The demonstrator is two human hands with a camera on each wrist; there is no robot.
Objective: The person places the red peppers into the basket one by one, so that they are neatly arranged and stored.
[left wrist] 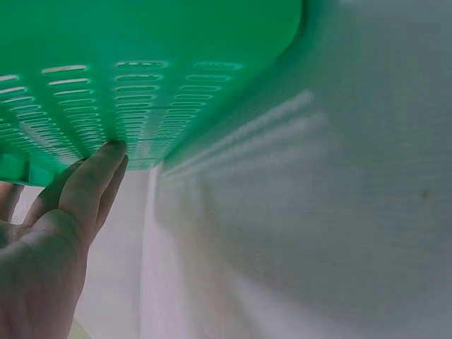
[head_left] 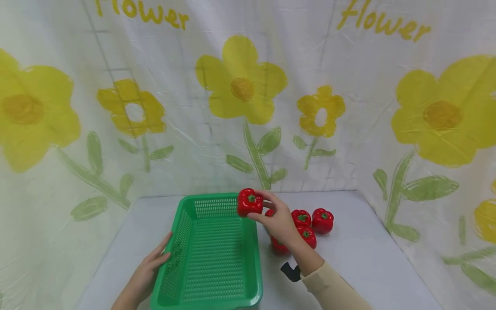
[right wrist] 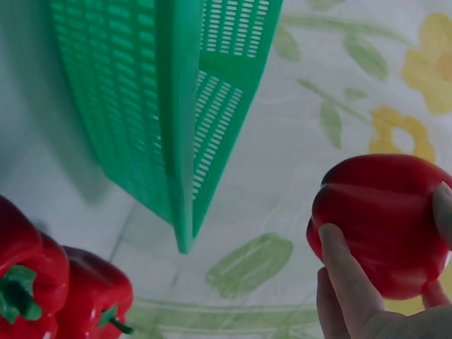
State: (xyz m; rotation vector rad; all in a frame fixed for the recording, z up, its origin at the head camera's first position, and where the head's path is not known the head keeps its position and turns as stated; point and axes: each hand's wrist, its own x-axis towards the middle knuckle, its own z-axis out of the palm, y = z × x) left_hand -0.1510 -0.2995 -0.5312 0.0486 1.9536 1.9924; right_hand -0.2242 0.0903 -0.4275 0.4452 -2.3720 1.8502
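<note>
My right hand (head_left: 280,220) grips a red bell pepper (head_left: 249,203), green stem toward me, above the right rim of a green plastic basket (head_left: 258,262). In the right wrist view, thumb and fingers wrap the pepper (right wrist: 385,226), which is well apart from the basket wall (right wrist: 127,92). My left hand (head_left: 145,273) rests along the basket's left side; in the left wrist view its straight fingers (left wrist: 95,180) touch the slotted outer wall (left wrist: 141,92). The basket's mesh floor shows bare. Several more red peppers (head_left: 323,221) sit on the table to the right, some partly hidden behind my right hand.
A white table (head_left: 360,258) carries everything. A black curved strap (head_left: 290,272) shows at my right wrist. Behind the table hangs a white curtain (head_left: 186,107) printed with yellow flowers, and it also runs down both sides.
</note>
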